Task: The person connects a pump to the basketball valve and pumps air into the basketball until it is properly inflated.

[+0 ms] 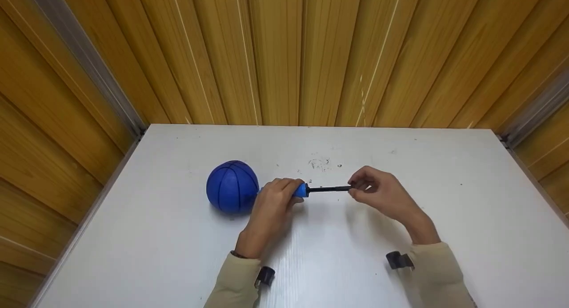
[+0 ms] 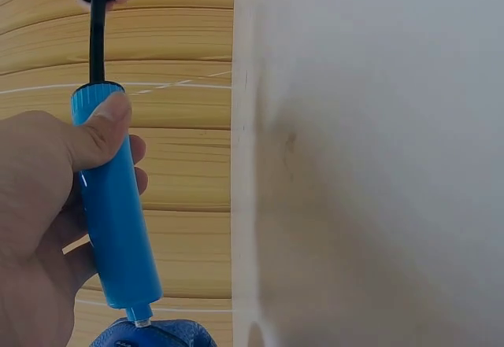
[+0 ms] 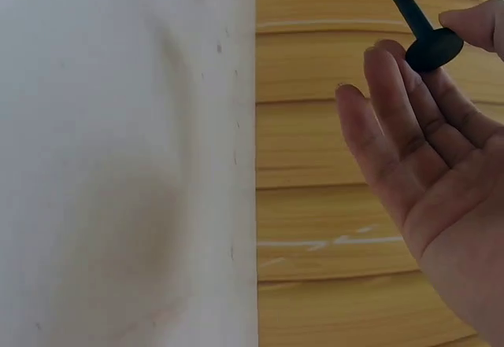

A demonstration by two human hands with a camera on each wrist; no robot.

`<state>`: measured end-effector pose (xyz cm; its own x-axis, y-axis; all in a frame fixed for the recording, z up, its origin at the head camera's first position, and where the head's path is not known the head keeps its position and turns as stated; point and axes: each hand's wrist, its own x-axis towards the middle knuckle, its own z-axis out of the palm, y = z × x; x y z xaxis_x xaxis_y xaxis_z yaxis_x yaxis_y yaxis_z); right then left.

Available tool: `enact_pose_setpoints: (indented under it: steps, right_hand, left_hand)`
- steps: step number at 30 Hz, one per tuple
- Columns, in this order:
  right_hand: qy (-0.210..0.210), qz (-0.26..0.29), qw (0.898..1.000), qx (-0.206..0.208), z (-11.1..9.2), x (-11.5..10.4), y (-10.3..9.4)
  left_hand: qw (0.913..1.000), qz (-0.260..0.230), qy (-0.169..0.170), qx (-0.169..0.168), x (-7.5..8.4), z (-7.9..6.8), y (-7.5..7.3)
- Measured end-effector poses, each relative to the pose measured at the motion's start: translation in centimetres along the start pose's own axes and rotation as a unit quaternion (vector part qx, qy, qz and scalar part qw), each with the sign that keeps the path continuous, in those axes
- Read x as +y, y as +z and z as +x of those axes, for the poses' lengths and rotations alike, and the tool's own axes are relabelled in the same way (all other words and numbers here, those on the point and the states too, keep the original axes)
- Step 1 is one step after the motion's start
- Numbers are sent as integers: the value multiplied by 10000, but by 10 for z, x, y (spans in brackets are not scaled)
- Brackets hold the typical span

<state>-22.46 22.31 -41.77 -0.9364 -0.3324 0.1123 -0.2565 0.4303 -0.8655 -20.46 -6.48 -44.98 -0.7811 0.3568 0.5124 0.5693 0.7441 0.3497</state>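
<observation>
A blue hand pump (image 2: 118, 213) with a black plunger rod (image 1: 329, 189) lies across the middle of the head view. My left hand (image 1: 275, 201) grips its blue barrel, thumb near the rod end. At the barrel's other end, the nozzle (image 2: 139, 314) meets a blue ball (image 1: 232, 188) with dark seam lines; its tip seems to go into the ball. The rod is pulled out of the barrel. My right hand (image 1: 384, 194) pinches the round black knob (image 3: 435, 49) at the rod's end between thumb and fingers, the other fingers loosely bent.
A white table (image 1: 155, 254) with small dark marks (image 1: 320, 163) lies under the hands. Wood-patterned panels (image 1: 280, 54) stand behind it and at both sides. A small black device sits at each wrist.
</observation>
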Motion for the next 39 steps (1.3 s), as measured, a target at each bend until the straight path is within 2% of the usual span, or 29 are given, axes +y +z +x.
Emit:
enact_pose_setpoints:
  steps: [5,12,26,34,39]
  right_hand:
    - [71,90,9999,-78,-7,3,-21]
    - [313,99,9994,-101,-9,3,-25]
    - [309,-277,9989,-195,2,-4,-2]
    - [121,65,9996,-246,4,-4,11]
    - [89,218,9997,-113,5,-5,25]
  left_hand:
    - [10000,-8,-8,-65,0,-1,-1]
    - [10000,-67,2,-26,0,-1,1]
    - [9999,-90,-16,-58,2,3,-1]
    - [10000,-81,13,-25,6,3,1]
    - [10000,19,76,-55,10,3,2]
